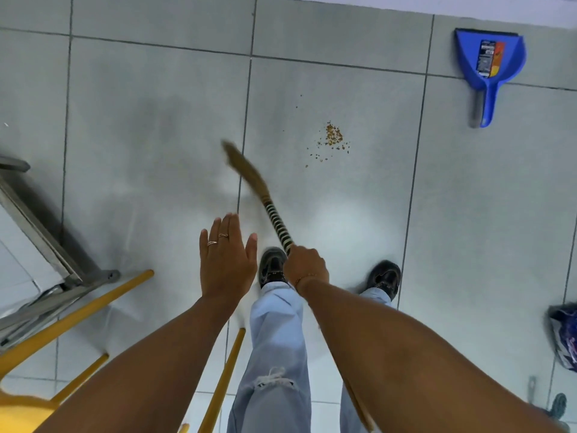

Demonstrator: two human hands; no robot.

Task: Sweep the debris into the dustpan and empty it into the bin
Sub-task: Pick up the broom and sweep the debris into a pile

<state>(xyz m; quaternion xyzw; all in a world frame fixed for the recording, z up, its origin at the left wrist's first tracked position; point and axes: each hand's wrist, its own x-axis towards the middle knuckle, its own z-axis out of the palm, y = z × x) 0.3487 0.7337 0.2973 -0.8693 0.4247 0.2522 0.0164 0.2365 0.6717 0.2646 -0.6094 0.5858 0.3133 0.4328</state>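
Observation:
A small pile of brown debris (332,137) lies on the grey tiled floor ahead of my feet. My right hand (306,266) grips the striped handle of a short straw broom (260,195). The blurred bristle end points up and left, to the left of the debris and apart from it. My left hand (225,260) hovers flat with fingers spread, palm down, holding nothing. A blue dustpan (488,65) lies on the floor at the far right near the wall, handle toward me. No bin is clearly in view.
A yellow chair (78,317) with slanted legs stands at my lower left. A metal frame (40,239) sits at the left edge. A dark patterned bag (565,335) lies at the right edge. My two shoes (384,278) stand just behind the broom.

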